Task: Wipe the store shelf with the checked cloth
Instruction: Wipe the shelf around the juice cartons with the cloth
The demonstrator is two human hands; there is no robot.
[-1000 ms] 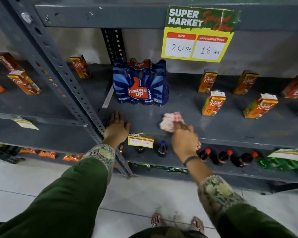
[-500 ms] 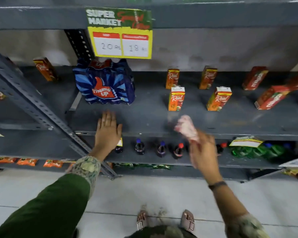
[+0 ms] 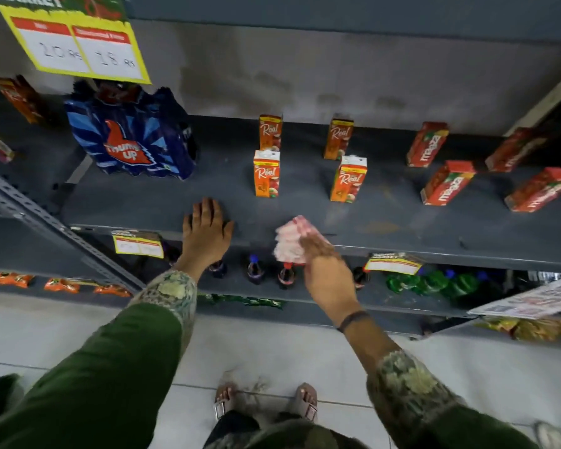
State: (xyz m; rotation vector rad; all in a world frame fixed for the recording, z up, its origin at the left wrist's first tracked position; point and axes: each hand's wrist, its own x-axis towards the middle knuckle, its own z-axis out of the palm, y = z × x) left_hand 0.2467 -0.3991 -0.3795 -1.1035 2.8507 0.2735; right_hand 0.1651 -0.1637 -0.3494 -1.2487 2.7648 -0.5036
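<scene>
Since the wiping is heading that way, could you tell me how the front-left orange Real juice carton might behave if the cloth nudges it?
The tall, narrow orange Real juice carton stands upright, so it would probably tip. It looks small, likely light, perhaps sliding on the smooth grey metal shelf.

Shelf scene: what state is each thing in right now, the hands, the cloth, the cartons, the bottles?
Left hand: open, flat on the shelf edge.
Right hand: closed on the checked cloth, blurred.
Checked cloth: bunched, at the shelf's front edge.
Thums Up pack: wrapped, upright.
Real cartons: four, upright, apart.
Maaza cartons: upright, spaced out.
Bottles on the lower shelf: upright, capped.
Price sign: hanging from the shelf above.
</scene>
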